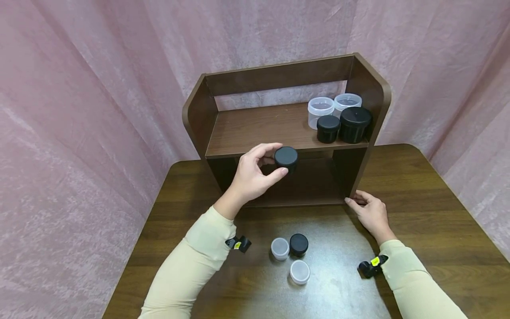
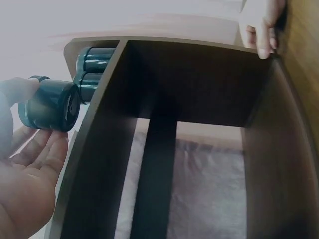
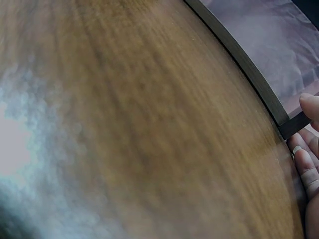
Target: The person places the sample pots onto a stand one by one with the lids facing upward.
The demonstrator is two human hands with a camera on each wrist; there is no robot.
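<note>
My left hand [image 1: 255, 173] pinches a small black lidded jar [image 1: 286, 158] between thumb and fingers, in front of the upper board's front edge. Seen from the left wrist, the jar [image 2: 49, 105] lies sideways beside that edge. At the lower right front corner of the brown wooden shelf unit [image 1: 255, 126], my right hand [image 1: 370, 212] grips the side panel, thumb on one side and fingers on the other. On the upper board at the right stand a small black jar [image 1: 328, 129], a larger black jar [image 1: 355, 125] and two clear jars [image 1: 320, 111], close together.
On the wooden table [image 1: 191, 186] before the shelf unit stand another black-lidded jar [image 1: 299, 244] and two small white-lidded jars, one [image 1: 280, 248] beside it and one [image 1: 299, 272] nearer. A pink curtain [image 1: 99, 110] hangs behind and at both sides.
</note>
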